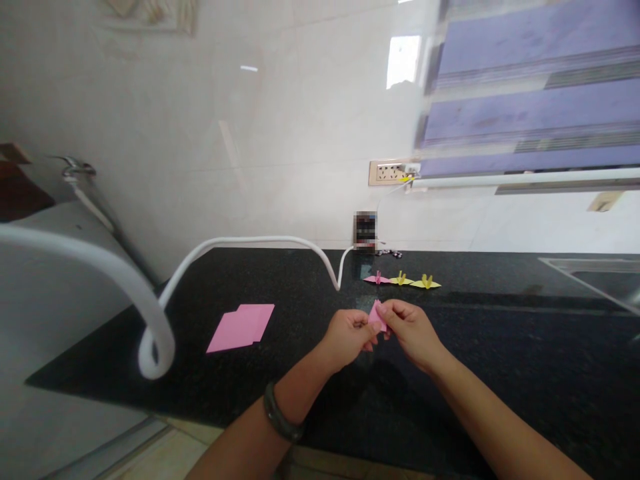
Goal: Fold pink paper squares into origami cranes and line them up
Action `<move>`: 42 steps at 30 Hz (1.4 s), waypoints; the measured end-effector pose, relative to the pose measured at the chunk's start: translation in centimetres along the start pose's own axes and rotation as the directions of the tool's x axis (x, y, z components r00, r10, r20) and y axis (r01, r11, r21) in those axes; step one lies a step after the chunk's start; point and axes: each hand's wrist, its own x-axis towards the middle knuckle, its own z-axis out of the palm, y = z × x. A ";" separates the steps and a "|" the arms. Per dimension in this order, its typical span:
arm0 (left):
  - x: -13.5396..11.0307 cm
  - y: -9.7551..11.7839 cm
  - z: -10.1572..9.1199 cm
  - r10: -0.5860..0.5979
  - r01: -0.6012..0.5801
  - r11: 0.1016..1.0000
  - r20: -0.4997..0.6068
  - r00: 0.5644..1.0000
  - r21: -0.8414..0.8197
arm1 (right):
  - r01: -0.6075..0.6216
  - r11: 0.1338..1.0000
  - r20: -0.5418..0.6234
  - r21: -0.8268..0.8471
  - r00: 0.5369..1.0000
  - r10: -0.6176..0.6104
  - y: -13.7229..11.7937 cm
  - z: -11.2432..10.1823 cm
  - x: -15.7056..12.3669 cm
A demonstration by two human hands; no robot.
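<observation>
Between my two hands is a small folded piece of pink paper (pixel 377 316), held up above the dark counter. My left hand (pixel 350 335) is closed, pinching the paper's lower left side. The thumb and fingers of my right hand (pixel 411 331) grip its upper right side. Just beyond them, a pink paper crane (pixel 378 278) stands in a row with a yellow paper crane (pixel 401 279) and another yellow paper crane (pixel 427 282). Some pink paper sheets (pixel 239 328) lie overlapping on the counter to the left.
A white flexible tube (pixel 265 239) curves over the left of the black speckled counter (pixel 310 280). A phone-like device (pixel 365 231), blurred out, leans on the tiled wall under a power socket (pixel 389 173). The metal sink edge (pixel 575 273) is at right, a faucet (pixel 79 167) far left.
</observation>
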 end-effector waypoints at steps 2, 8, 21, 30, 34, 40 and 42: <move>0.3 0.2 0.0 0.013 -0.013 0.998 0.007 1.000 -0.062 | 0.017 0.999 -0.016 -0.032 1.000 -0.017 -0.3 -0.2 0.2; 1.8 0.8 -0.6 0.046 -0.065 0.979 -0.103 0.994 -0.192 | 0.040 0.999 0.028 -0.014 0.999 -0.039 -1.1 -0.8 1.4; 4.5 -0.2 -1.2 0.039 -0.026 0.879 0.018 0.999 -0.477 | 0.106 0.988 0.040 0.113 0.993 -0.111 0.3 -1.4 4.2; 4.2 -0.6 -1.2 0.012 0.009 0.885 0.043 0.999 -0.465 | 0.094 0.992 0.091 0.083 0.991 -0.101 1.3 -1.7 3.4; 4.0 -0.8 -1.2 0.001 0.004 0.899 0.011 1.000 -0.438 | 0.125 0.992 0.061 0.023 0.990 -0.127 1.3 -1.6 3.0; 3.8 -0.9 -0.8 -0.023 -0.027 0.943 -0.146 0.989 -0.332 | 0.235 0.943 -0.111 -0.237 0.957 -0.267 1.4 -1.2 2.4; 3.7 -1.0 -0.6 -0.014 -0.041 0.952 -0.175 0.984 -0.304 | 0.276 0.899 -0.102 -0.340 0.940 -0.326 1.3 -1.1 2.3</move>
